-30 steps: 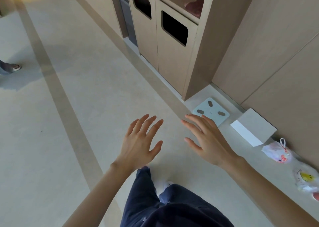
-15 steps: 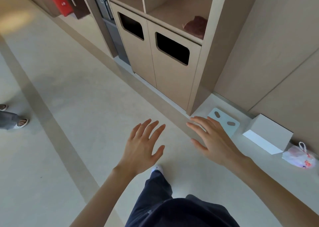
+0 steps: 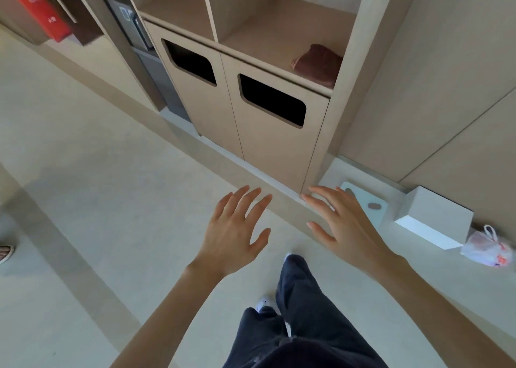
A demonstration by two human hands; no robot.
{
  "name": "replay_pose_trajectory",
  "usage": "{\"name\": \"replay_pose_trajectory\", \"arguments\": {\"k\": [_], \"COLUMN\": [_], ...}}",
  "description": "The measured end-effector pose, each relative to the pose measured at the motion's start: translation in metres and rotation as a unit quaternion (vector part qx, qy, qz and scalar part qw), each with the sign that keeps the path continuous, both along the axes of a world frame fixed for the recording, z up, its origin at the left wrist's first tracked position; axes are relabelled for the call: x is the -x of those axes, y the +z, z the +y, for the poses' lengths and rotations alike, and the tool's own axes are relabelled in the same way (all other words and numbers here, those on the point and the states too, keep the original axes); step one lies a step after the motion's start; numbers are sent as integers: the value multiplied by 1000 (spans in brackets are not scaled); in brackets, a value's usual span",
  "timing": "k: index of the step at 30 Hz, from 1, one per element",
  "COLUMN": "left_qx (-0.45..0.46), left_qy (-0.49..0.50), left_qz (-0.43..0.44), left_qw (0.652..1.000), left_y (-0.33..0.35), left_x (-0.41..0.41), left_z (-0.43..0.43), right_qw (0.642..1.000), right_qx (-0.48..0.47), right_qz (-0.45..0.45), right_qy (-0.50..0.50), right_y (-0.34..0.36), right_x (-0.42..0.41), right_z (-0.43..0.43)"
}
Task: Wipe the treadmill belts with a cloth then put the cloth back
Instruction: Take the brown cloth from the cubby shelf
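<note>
A dark reddish-brown cloth [image 3: 317, 64] lies folded in the right-hand cubby of a beige shelf unit [image 3: 282, 57], up against its right wall. My left hand [image 3: 233, 232] and my right hand [image 3: 343, 223] are held out in front of me with fingers spread, both holding nothing. They hover over the floor well below the cloth. No treadmill is in view.
Under the shelf are two cabinet doors with dark slots [image 3: 272, 100]. A pale bathroom scale [image 3: 375, 209], a white box [image 3: 435, 222] and a tied plastic bag [image 3: 485, 246] sit on the floor by the wall. Another person's foot [image 3: 5, 251] shows at the left edge.
The view has come closer to the shelf unit and tilted up, so the cloth now shows more fully. Both hands stay spread and empty.
</note>
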State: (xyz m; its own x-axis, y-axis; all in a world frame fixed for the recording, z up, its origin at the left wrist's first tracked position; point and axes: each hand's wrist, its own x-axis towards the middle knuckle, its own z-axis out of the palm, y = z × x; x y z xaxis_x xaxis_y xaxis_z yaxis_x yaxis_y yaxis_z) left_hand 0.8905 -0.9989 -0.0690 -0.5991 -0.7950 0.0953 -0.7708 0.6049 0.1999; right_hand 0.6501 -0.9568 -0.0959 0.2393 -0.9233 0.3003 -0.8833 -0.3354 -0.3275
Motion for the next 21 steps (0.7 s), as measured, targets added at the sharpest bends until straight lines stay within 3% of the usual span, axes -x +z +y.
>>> {"name": "replay_pose_trajectory", "arguments": {"k": [21], "left_qx": [14], "left_qy": [-36], "left_qz": [13], "left_qw": [999], "left_y": [-14], "left_x": [87], "left_z": [-249], "right_qw": [998], "right_qx": [-33], "right_qz": [38], "right_qy": [-26], "right_y": [13], "right_x": [79], "right_z": [-250]}}
